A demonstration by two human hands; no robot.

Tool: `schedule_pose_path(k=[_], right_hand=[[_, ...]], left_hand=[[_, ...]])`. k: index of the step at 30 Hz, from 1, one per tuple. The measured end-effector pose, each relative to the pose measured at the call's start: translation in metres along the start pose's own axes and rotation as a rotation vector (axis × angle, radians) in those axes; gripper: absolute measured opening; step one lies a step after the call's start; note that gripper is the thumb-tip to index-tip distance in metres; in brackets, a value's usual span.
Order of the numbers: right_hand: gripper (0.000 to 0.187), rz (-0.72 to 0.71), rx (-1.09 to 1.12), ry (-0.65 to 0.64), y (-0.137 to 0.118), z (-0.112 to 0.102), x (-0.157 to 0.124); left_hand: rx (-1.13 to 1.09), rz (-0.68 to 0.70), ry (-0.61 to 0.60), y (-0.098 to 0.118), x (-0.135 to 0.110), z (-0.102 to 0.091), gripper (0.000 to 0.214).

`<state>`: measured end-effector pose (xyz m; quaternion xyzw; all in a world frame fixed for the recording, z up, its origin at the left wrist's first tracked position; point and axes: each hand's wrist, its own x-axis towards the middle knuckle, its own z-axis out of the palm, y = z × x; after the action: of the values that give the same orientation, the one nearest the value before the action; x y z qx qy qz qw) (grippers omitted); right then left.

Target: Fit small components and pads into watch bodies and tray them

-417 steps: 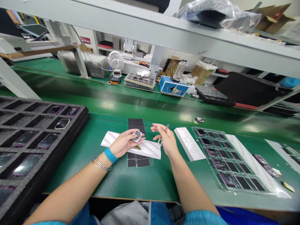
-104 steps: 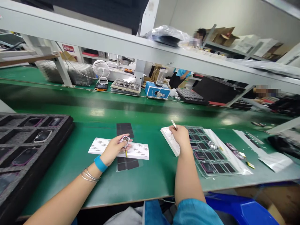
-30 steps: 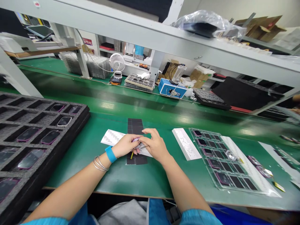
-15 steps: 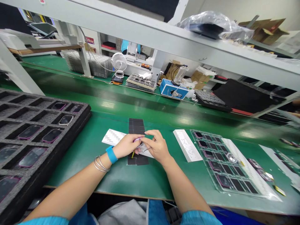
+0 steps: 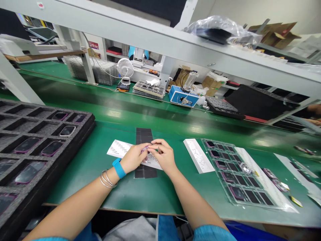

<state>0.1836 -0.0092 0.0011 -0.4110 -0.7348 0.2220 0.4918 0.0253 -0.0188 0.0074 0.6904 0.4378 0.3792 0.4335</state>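
My left hand is closed round a small purple-edged watch case, held over the white label sheet and the strip of black squares. My right hand is pressed against it from the right, its fingers pinched on the same case; the tweezers seen earlier are hidden under the fingers. Most of the case is covered by both hands. A blue band and thin bangles sit on my left wrist.
A black foam tray with watch cases in its slots fills the left. At the right lie a white strip and a clear tray of dark cells. Beyond the green conveyor stand a fan and a blue box.
My right hand came back from the white strip to the case in my left hand. Over the last second both hands have closed tighter together round it.
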Motion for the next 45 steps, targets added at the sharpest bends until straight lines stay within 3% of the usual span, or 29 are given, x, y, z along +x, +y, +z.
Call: schedule_pose_path(k=[4,11,15,18,22,25,31,36,39,42,45], right_hand=[[0.003,0.115,0.087,0.025,0.001,0.003,0.000],[0.007,0.159,0.173,-0.021,0.002,0.001,0.004],[0.009,0.236,0.250,-0.053,0.002,-0.003,0.008],[0.022,0.401,0.436,-0.079,0.003,-0.011,0.012],[0.030,0.584,0.516,0.069,0.007,-0.016,0.013],[0.028,0.570,0.449,0.045,0.007,-0.011,0.011],[0.020,0.369,0.236,-0.026,0.005,-0.006,0.007],[0.034,0.516,0.421,0.037,0.006,-0.016,0.013],[0.032,0.518,0.544,0.097,0.006,-0.019,0.016],[0.034,0.505,0.525,0.135,0.006,-0.021,0.017],[0.046,0.580,0.547,0.109,0.011,-0.028,0.020]], left_hand=[[0.102,0.044,-0.005,0.003,-0.001,0.000,0.035],[0.109,0.055,-0.035,0.002,-0.001,0.000,0.030],[-0.274,-0.096,-0.042,-0.001,0.003,0.005,0.034],[-0.684,-0.272,-0.028,0.001,0.006,0.003,0.036],[-0.924,-0.357,0.049,0.004,0.007,-0.006,0.031],[-0.923,-0.325,0.087,0.004,0.007,-0.008,0.026],[-0.950,-0.294,0.137,0.003,0.007,-0.004,0.022],[-1.023,-0.316,0.159,0.003,0.007,-0.005,0.029],[-1.022,-0.332,0.146,0.003,0.008,-0.005,0.032],[-0.999,-0.336,0.135,0.003,0.008,-0.006,0.027],[-0.971,-0.385,0.088,0.004,0.007,-0.010,0.027]])
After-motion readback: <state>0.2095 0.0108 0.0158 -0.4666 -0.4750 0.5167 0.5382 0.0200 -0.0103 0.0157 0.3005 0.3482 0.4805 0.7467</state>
